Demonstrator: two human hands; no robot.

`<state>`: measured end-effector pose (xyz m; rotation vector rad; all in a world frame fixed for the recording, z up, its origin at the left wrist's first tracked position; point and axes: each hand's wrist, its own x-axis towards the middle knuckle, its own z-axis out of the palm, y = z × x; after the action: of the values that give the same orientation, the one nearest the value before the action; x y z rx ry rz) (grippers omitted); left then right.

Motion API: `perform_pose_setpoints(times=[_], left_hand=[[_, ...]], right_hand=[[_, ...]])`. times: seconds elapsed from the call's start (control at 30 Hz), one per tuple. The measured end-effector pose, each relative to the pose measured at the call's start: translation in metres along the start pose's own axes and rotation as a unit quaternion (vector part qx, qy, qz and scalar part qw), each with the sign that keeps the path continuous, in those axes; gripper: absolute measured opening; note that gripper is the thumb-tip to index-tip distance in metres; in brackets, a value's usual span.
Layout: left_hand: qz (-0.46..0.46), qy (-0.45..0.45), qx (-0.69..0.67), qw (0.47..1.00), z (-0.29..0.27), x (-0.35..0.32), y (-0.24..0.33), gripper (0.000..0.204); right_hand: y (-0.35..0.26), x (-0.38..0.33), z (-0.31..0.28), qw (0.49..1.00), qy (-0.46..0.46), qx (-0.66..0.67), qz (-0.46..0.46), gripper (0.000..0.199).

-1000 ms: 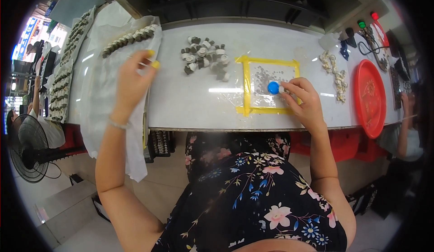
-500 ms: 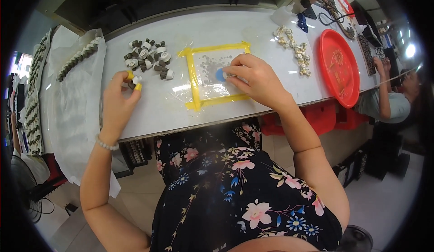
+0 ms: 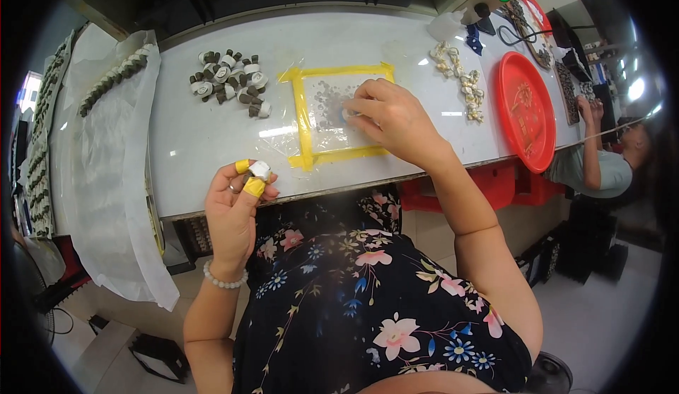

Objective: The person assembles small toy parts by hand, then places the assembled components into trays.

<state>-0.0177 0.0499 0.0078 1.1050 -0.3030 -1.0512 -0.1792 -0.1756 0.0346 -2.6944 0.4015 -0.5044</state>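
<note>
White bench [image 3: 212, 146] runs left to right before us, red tray [image 3: 527, 107] at far right, cloth [image 3: 106, 175] with a row of parts at left.

Our left hand [image 3: 237, 213] is raised off the near edge, wrist bent back, its yellow-taped fingertips [image 3: 253, 187] pinched together on a small white-and-dark part [image 3: 259, 170].

Our right hand [image 3: 389, 118] lies palm down over the yellow-taped square [image 3: 304, 122], fingers curled; something blue shows under them, but we cannot tell whether they grip it.

Pile of like parts [image 3: 230, 83] sits far left of the square; pale pieces [image 3: 460, 83] to its right.

Risk, as we judge it: the pinch is shallow and over the bench edge, so a slip drops the part to the floor. A sweeping right hand could scatter the specks inside the square.
</note>
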Motion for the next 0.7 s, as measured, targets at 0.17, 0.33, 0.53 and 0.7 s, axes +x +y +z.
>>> perform_pose_setpoints(times=[0.17,0.33,0.53,0.7], left_hand=[[0.021,-0.032,-0.045,0.998,0.017,0.011,-0.014,0.029],[0.027,-0.056,-0.070,0.996,0.037,0.024,-0.025,0.030],[-0.005,-0.097,-0.072,0.993,0.052,0.035,-0.031,0.031],[-0.002,-0.106,-0.096,0.990,0.050,0.041,-0.041,0.030]], right_hand=[[-0.003,0.001,0.004,1.000,-0.001,-0.010,0.015,0.015],[-0.004,0.000,0.003,1.000,0.005,-0.020,0.006,0.018],[-0.002,-0.006,0.002,0.990,0.042,0.106,0.086,0.020],[-0.005,-0.010,-0.004,0.951,0.050,0.264,0.156,0.020]])
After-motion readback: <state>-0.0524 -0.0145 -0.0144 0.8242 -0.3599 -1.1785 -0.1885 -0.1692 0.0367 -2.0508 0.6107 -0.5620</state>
